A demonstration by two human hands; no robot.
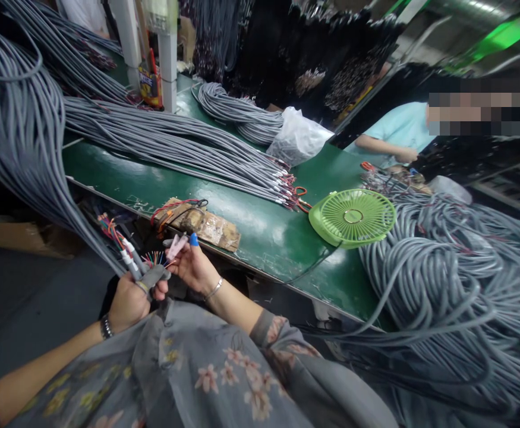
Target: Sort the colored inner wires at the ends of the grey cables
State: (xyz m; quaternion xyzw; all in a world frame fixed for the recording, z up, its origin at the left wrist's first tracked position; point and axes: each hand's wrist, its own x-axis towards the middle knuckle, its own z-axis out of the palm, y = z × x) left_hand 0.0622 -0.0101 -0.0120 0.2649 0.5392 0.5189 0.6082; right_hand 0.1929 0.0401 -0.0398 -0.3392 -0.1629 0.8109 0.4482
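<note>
My left hand (130,302), with grey coverings on its fingers, is closed around the ends of grey cables (132,261) near my lap. Thin coloured wires (155,258) fan out from a cable end above its thumb. To the right, my right hand (192,267) has a blue cover on one fingertip and pinches thin wires at their tips. A pale pink piece (177,246) lies against its fingers. Just beyond, a taped wooden block (210,227) with an orange and black wire sits on the table edge.
Long bundles of grey cables (175,139) lie across the green table (251,223). A green fan (352,217) stands near a large cable heap (447,285) at the right. A white plastic bag (298,134) lies behind. Across the table is a person in a light blue shirt (396,128).
</note>
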